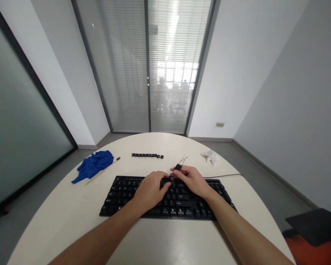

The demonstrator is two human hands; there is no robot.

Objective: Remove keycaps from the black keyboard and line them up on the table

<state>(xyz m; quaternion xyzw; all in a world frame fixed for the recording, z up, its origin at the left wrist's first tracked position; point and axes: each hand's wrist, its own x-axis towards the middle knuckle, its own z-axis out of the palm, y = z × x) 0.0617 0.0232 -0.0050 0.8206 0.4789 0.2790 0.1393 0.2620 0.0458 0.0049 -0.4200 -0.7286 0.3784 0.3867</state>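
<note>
Your right hand (191, 180) pinches the black-handled wire tool (178, 167) near the twelve-o'clock edge of the keyboard (179, 203); whether your left hand (149, 188) grips anything cannot be told. Overreaching could scatter loose keycaps (146, 155) at eleven o'clock.

blk kbd (184, 204) on cream tbl (168, 239); clock dirs are from kbd ctr. l hand (151, 189) over keys at approx 10 o'clock, thumb apart from fingers; can't tell if it grips anything. r hand (191, 180) at approx 1, fingertips near l hand's, holding small tool (178, 167) by its blk handle, two thin wire ends pointing to 1. row of approx ten blk keycaps (145, 155) at 11. blue cloth (96, 163) crumpled at 10, thin stick w/ dark tip (102, 172) just beside it. crumpled wht tissue (212, 157) at 2, thin cable (223, 175) below it, also approx 2. glass partition (168, 103) w/ blinds at 12, past tbl.
</note>
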